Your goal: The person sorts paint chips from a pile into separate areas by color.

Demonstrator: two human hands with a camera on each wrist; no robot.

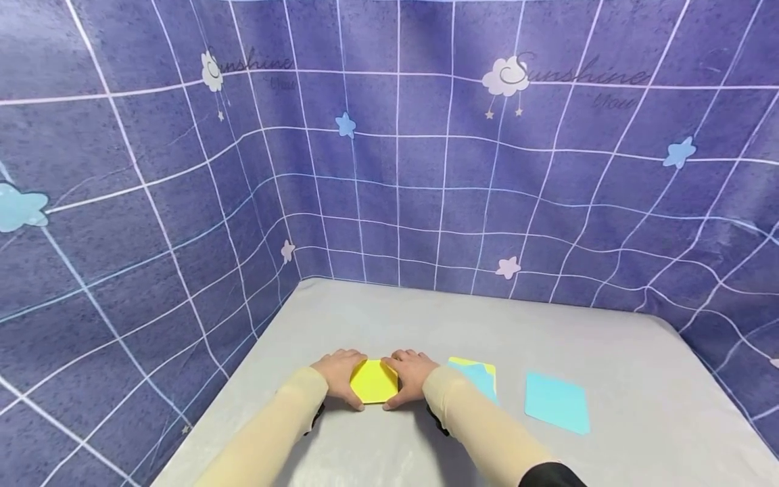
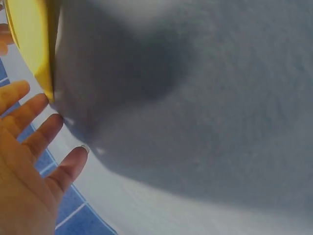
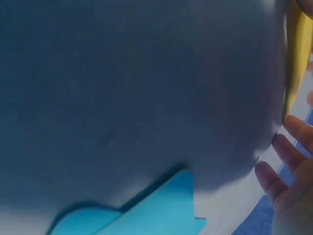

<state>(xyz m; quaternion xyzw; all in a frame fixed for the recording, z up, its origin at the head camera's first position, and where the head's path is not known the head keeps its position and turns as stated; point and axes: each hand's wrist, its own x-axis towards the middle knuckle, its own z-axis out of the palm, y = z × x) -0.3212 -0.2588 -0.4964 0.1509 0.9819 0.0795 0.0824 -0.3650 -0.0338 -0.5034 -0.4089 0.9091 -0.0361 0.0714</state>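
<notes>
2 hands [image 1: 339, 374] — fingers [image 2: 44, 136] spread — touch yellow paper [image 1: 374, 383] at opposite sides.

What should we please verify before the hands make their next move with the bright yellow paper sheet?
1. Left hand at the bright yellow paper sheet's left side: ok.
2. Right hand at its right side: ok.
3. Sheet lying wholly flat: not ok; its sides look raised in the wrist views.
4. Light blue square paper sheet apart from both hands: ok.
5. Pale blue paper piece in full head view: not ok; the cream fabric right sleeve covers part.
6. Nothing underneath the yellow sheet: cannot tell.
</notes>
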